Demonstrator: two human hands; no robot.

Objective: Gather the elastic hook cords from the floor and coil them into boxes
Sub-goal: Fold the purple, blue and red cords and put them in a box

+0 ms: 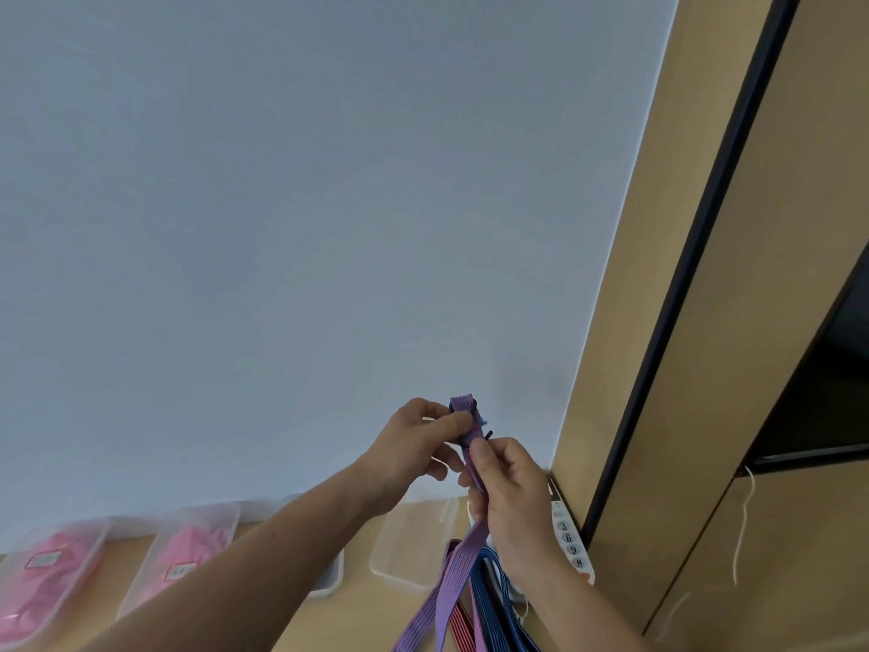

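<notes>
We see the left hand (414,447) pinching the folded top of a purple striped cord (463,406), raised before the wall. The right hand (512,498) grips it just below. Its tail hangs toward the counter (357,618), near the clear boxes (188,548).

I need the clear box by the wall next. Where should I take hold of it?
Grip the clear box by its near rim, probably best from your side with the left hand. The wall stands behind it, and the purple cord hangs across its right edge. That hand must release the cord first.
</notes>
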